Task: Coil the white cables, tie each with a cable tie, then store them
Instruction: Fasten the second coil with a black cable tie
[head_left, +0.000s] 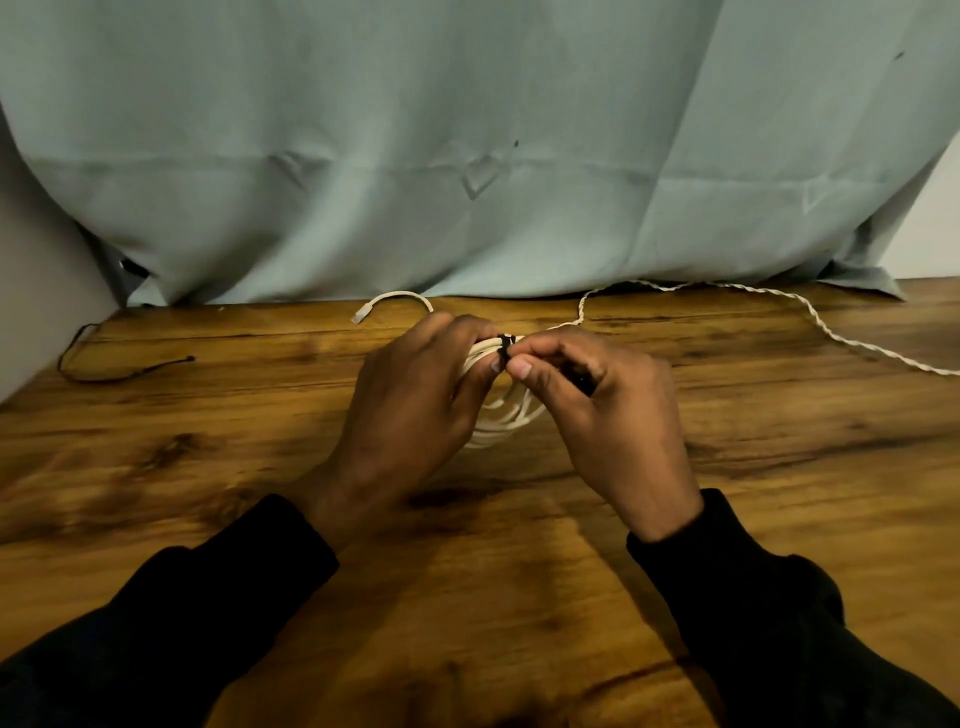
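Coils of white cable (498, 415) sit bunched between your two hands at the centre of the wooden table (779, 467), with a black cable tie (505, 347) wrapped over the top of the bundle. Your left hand (415, 395) curls round the coil from nine o'clock, fingers over its upper edge. Your right hand (608, 410), at three o'clock, pinches the tie between thumb and forefinger, just beside your left fingertips. At eleven o'clock the cable's free end, with its plug (358, 317), arcs off the bundle. A second, twisted white cable (810, 312) trails from twelve toward three o'clock. Another black tie (124, 371) lies well apart at nine o'clock. Pale blue cloth (467, 156) hangs behind.
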